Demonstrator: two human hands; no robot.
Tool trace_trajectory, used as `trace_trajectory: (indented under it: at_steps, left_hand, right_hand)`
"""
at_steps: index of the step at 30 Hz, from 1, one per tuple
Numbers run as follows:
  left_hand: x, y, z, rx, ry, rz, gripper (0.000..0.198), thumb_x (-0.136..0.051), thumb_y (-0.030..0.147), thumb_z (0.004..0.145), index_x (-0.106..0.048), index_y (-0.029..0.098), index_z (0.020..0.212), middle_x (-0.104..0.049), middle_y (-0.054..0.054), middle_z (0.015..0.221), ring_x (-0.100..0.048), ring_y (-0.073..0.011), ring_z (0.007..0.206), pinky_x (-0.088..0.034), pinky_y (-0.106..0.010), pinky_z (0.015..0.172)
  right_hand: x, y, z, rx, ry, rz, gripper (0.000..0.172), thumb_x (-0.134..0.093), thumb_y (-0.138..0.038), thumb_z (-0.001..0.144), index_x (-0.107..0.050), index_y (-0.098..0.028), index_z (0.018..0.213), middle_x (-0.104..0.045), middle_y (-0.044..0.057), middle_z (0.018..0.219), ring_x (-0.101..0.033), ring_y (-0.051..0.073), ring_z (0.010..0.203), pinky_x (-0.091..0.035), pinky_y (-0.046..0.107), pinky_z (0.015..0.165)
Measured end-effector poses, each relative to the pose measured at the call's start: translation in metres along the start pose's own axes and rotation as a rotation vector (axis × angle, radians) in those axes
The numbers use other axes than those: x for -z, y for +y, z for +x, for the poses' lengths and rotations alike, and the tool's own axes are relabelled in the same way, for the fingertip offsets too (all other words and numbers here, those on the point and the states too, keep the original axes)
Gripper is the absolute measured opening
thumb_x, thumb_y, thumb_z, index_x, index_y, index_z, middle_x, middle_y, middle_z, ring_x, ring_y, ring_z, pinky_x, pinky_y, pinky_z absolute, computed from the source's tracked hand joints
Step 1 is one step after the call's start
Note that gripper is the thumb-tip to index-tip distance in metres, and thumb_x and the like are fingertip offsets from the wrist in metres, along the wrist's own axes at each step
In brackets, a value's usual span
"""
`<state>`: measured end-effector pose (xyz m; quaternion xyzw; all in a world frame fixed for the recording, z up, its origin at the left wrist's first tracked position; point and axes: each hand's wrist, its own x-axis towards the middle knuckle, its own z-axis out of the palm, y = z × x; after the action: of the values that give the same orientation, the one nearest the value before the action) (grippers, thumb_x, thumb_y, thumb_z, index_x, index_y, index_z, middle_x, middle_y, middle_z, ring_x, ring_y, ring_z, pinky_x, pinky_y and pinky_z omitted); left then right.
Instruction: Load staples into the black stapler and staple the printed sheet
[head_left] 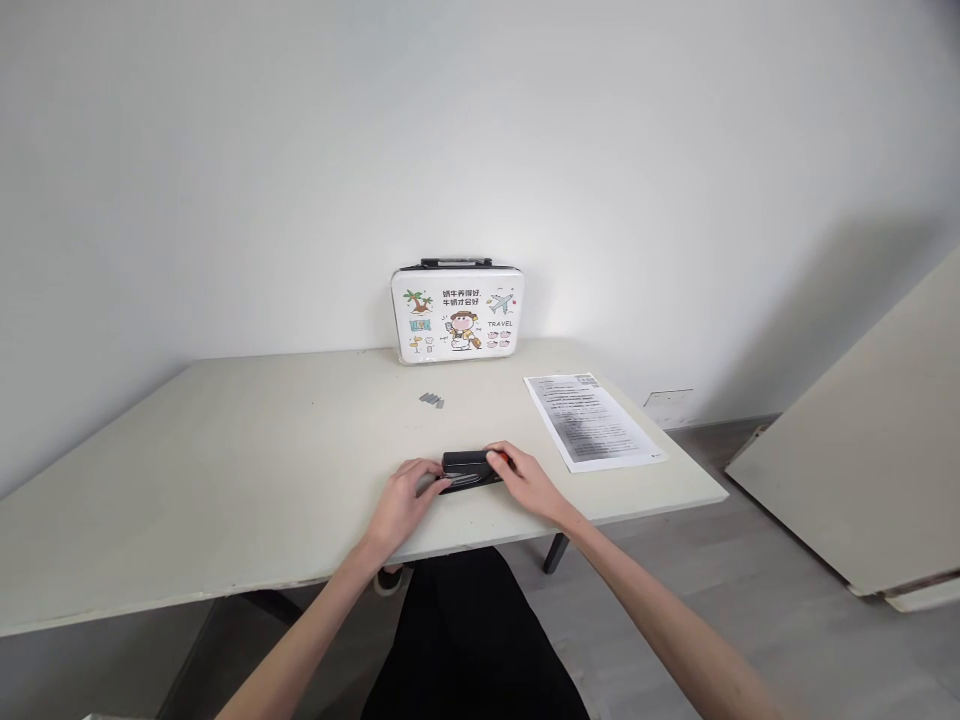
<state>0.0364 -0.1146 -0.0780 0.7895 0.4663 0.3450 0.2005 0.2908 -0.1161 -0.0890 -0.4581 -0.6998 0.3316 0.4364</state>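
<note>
A black stapler (466, 460) lies near the front edge of the white table, its top arm raised a little from the base. My right hand (525, 482) is closed around its right end, where a bit of red shows by the fingers. At the other end, my left hand (406, 498) pinches the stapler's left tip with thumb and fingers. Silvery metal is visible between the arm and the base. Several short grey strips of staples (431, 400) lie beyond the stapler, apart from both hands.
A white case (459, 318) with cartoon pictures and a black handle stands upright against the wall. Printed paper (595, 422) lies flat at the table's right side. The table (225, 470) ends just before my legs. A pale panel (862, 440) leans at far right.
</note>
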Motion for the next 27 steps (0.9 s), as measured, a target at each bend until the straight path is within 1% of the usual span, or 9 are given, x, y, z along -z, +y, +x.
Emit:
trace_trajectory:
  at_steps: [3, 6, 11, 13, 16, 21, 23, 25, 27]
  left_hand:
    - [0.001, 0.002, -0.001, -0.012, -0.006, 0.024, 0.030, -0.053, 0.052, 0.101, -0.067, 0.026, 0.098, -0.075, -0.004, 0.107, -0.068, -0.0274, 0.106, -0.055, -0.042, 0.097]
    - [0.001, 0.002, -0.001, -0.014, -0.007, 0.035, 0.031, -0.052, 0.053, 0.101, -0.066, 0.026, 0.097, -0.074, -0.005, 0.106, -0.068, -0.0276, 0.106, -0.054, -0.042, 0.097]
    - [0.002, -0.003, -0.002, -0.007, -0.010, 0.062, 0.030, -0.055, 0.053, 0.100, -0.068, 0.026, 0.104, -0.075, -0.006, 0.113, -0.068, -0.0287, 0.112, -0.053, -0.045, 0.102]
    - [0.009, -0.007, -0.007, 0.038, -0.017, 0.082, 0.037, -0.064, 0.055, 0.094, -0.067, 0.026, 0.118, -0.073, -0.006, 0.126, -0.065, -0.0304, 0.122, -0.050, -0.047, 0.109]
    - [0.027, -0.013, -0.016, 0.168, -0.069, 0.065, 0.058, -0.071, 0.057, 0.087, -0.062, 0.027, 0.135, -0.066, -0.007, 0.141, -0.060, -0.0313, 0.134, -0.047, -0.048, 0.115]
    - [0.053, -0.016, -0.026, 0.276, -0.121, -0.002, 0.059, -0.070, 0.060, 0.087, -0.060, 0.029, 0.136, -0.065, -0.004, 0.145, -0.058, -0.0306, 0.139, -0.049, -0.047, 0.114]
    - [0.056, -0.015, -0.028, 0.289, -0.118, -0.037, 0.060, -0.071, 0.059, 0.087, -0.058, 0.029, 0.137, -0.065, -0.005, 0.146, -0.057, -0.0315, 0.140, -0.048, -0.049, 0.115]
    - [0.056, -0.010, -0.029, 0.308, -0.103, -0.107, 0.059, -0.070, 0.057, 0.089, -0.057, 0.029, 0.139, -0.064, -0.007, 0.147, -0.055, -0.0325, 0.142, -0.046, -0.052, 0.117]
    - [0.053, -0.002, -0.031, 0.358, -0.077, -0.241, 0.056, -0.070, 0.055, 0.091, -0.058, 0.029, 0.139, -0.062, -0.007, 0.149, -0.053, -0.0327, 0.144, -0.042, -0.054, 0.120]
  right_hand:
    - [-0.002, 0.007, 0.002, -0.039, 0.070, 0.023, 0.049, -0.030, -0.057, 0.107, -0.068, -0.026, 0.111, -0.076, 0.005, 0.113, -0.070, 0.025, 0.108, -0.052, 0.041, 0.098]
    - [-0.006, 0.015, 0.004, -0.046, 0.120, 0.029, 0.047, -0.033, -0.059, 0.106, -0.067, -0.027, 0.113, -0.075, 0.007, 0.117, -0.071, 0.025, 0.108, -0.054, 0.042, 0.098]
    - [-0.008, 0.020, 0.007, -0.019, 0.109, -0.019, 0.045, -0.031, -0.056, 0.107, -0.065, -0.028, 0.116, -0.075, 0.007, 0.115, -0.071, 0.025, 0.107, -0.054, 0.043, 0.098]
    - [-0.007, 0.020, 0.007, -0.010, 0.099, -0.036, 0.044, -0.031, -0.055, 0.107, -0.064, -0.027, 0.116, -0.075, 0.007, 0.114, -0.071, 0.025, 0.106, -0.054, 0.042, 0.097]
    - [-0.006, 0.018, 0.007, -0.003, 0.103, -0.043, 0.043, -0.031, -0.054, 0.107, -0.064, -0.027, 0.115, -0.075, 0.007, 0.111, -0.071, 0.025, 0.103, -0.054, 0.040, 0.094]
    - [-0.005, 0.010, 0.005, -0.028, 0.111, -0.049, 0.044, -0.031, -0.053, 0.107, -0.066, -0.027, 0.110, -0.075, 0.005, 0.105, -0.071, 0.024, 0.098, -0.054, 0.040, 0.091]
    - [-0.004, 0.005, 0.003, -0.030, 0.062, -0.055, 0.041, -0.036, -0.054, 0.106, -0.067, -0.027, 0.108, -0.076, 0.005, 0.103, -0.070, 0.024, 0.094, -0.054, 0.039, 0.088]
    - [-0.002, 0.002, 0.002, -0.011, -0.004, -0.068, 0.034, -0.054, -0.055, 0.099, -0.068, -0.026, 0.112, -0.076, 0.004, 0.106, -0.070, 0.025, 0.096, -0.055, 0.038, 0.087]
    - [-0.001, 0.001, 0.000, 0.015, -0.035, -0.077, 0.036, -0.068, -0.052, 0.091, -0.067, -0.025, 0.115, -0.076, 0.005, 0.111, -0.070, 0.025, 0.100, -0.055, 0.038, 0.089]
